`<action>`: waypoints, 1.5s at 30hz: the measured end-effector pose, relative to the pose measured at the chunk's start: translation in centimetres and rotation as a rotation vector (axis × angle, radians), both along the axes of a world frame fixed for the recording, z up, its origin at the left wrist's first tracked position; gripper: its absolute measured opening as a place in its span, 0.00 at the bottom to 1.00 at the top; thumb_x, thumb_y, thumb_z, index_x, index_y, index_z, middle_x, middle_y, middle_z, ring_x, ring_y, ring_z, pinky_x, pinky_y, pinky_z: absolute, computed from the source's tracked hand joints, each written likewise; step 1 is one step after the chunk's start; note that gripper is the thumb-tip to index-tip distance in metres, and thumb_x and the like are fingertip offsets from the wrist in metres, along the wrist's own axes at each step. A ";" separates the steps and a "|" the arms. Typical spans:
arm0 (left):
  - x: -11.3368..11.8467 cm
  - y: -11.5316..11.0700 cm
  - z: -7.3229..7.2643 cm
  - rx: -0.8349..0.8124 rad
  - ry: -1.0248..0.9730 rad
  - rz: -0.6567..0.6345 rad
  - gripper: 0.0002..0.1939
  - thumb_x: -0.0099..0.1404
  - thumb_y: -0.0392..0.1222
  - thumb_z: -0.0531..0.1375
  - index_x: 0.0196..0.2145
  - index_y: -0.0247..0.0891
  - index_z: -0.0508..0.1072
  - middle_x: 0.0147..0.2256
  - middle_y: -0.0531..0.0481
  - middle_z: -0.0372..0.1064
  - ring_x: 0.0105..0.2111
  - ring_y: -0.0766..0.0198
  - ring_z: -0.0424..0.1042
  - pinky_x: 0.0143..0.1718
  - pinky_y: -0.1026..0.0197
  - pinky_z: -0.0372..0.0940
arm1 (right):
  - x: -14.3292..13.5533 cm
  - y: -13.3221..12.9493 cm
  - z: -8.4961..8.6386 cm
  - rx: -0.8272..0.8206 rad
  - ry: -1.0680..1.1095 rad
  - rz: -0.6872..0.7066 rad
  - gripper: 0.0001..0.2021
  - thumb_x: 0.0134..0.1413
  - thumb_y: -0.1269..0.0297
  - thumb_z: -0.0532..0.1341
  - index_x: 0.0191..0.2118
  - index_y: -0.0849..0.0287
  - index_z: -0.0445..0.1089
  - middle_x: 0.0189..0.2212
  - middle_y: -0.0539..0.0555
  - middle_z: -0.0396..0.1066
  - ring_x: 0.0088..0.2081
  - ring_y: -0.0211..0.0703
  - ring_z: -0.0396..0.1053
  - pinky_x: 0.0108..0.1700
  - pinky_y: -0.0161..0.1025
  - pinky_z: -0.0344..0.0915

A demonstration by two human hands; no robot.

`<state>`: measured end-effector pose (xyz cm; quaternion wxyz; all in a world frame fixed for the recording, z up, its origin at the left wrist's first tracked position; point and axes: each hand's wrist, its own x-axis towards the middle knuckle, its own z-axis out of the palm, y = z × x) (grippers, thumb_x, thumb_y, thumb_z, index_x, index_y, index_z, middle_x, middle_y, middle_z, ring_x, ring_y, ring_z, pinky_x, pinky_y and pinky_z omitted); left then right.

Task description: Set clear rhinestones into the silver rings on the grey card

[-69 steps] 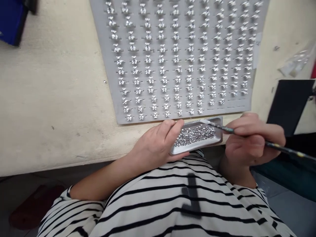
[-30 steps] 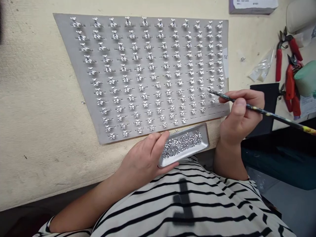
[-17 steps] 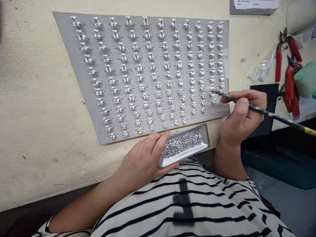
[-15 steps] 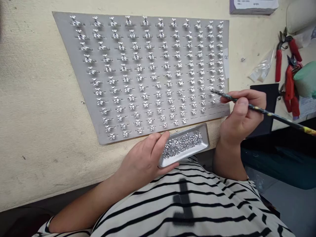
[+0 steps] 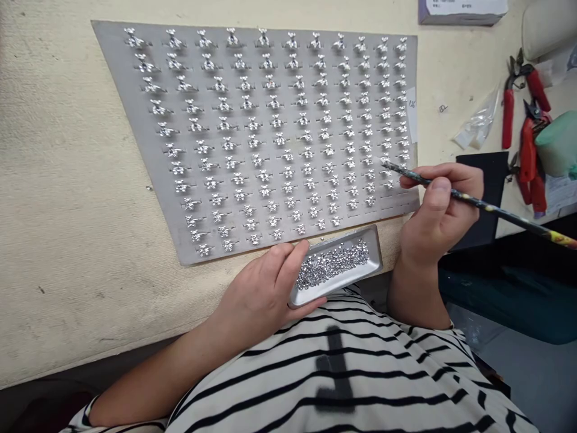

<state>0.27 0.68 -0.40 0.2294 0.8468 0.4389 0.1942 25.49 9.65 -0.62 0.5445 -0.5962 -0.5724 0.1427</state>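
Stick [image 5: 509,217] pinched in the right hand [image 5: 430,225] has swung from the tray [image 5: 347,281] the left hand [image 5: 264,276] clamps at five o'clock to figures [image 5: 368,160] at three on the board [image 5: 140,127].

Right side of the table [image 5: 67,198], here we have red-handled nippers [image 5: 508,114], a crumpled clear plastic bag [image 5: 478,126], and a black pad [image 5: 491,171] towards the near edge!

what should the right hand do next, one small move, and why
Probably ease the stick slightly toward the ring nearest its tip: the right hand holds that tip over the board, while the left hand holds the tray of stones close by. Whether tip and ring touch is too small to tell.
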 end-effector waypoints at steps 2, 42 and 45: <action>0.0 0.0 0.1 0.003 -0.001 0.003 0.38 0.68 0.58 0.62 0.61 0.23 0.61 0.47 0.35 0.70 0.42 0.54 0.73 0.39 0.57 0.74 | 0.0 0.0 0.0 -0.006 0.009 0.006 0.09 0.63 0.64 0.56 0.38 0.59 0.73 0.32 0.47 0.71 0.32 0.31 0.74 0.38 0.37 0.71; 0.0 -0.1 0.0 -0.003 0.003 0.009 0.39 0.67 0.58 0.64 0.61 0.24 0.61 0.47 0.34 0.70 0.42 0.54 0.73 0.39 0.57 0.74 | -0.7 -0.3 0.4 -0.028 -0.018 0.031 0.08 0.64 0.64 0.56 0.38 0.58 0.73 0.34 0.47 0.70 0.34 0.32 0.74 0.40 0.39 0.71; 0.0 -0.1 0.1 0.003 0.004 0.007 0.39 0.67 0.59 0.63 0.61 0.23 0.61 0.47 0.34 0.70 0.42 0.55 0.73 0.39 0.58 0.74 | -0.6 -0.3 0.3 -0.009 -0.009 0.030 0.08 0.64 0.65 0.56 0.39 0.58 0.73 0.34 0.47 0.70 0.34 0.32 0.74 0.40 0.39 0.71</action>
